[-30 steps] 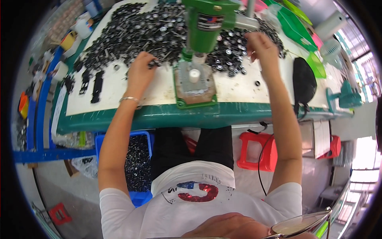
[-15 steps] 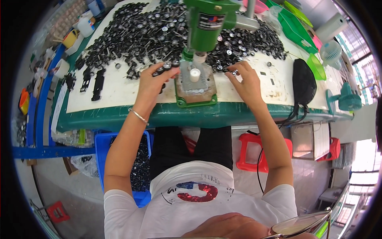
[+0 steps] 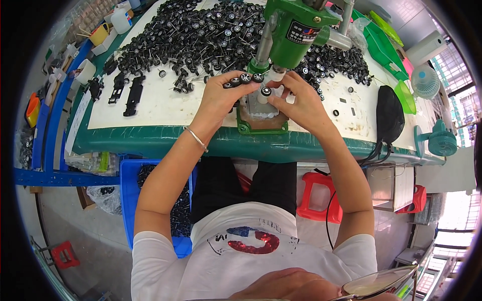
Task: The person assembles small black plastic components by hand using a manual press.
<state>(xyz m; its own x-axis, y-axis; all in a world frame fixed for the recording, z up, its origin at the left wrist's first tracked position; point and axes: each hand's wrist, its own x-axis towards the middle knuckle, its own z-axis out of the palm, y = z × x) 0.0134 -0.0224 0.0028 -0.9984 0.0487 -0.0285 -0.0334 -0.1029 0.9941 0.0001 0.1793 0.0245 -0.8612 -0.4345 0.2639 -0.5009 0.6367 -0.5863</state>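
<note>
A row of small black toy wheels [image 3: 245, 78] with silver hubs is gripped in my left hand [image 3: 215, 98], just left of the press. Another toy wheel [image 3: 266, 91] rests on top of the white post [image 3: 262, 99] at the middle of the press base. My right hand [image 3: 304, 104] is closed close beside that post, thumb near the wheel and fingers curled under the ram; what they hold, if anything, is hidden. The green bench press [image 3: 293, 35] stands over both hands, its base plate [image 3: 258, 123] near the table edge.
A large heap of wheels on axles [image 3: 201, 37] covers the table's far side. Black toy chassis [image 3: 133, 96] lie at left. At right are a black cap-like bag [image 3: 390, 115], a small teal fan [image 3: 442, 138] and a green tray [image 3: 379, 45]. A blue bin [image 3: 129, 200] stands below.
My right hand has moved left to the press post, where a wheel now sits on the previously bare top. My left hand keeps its wheels. The view has shifted slightly.
</note>
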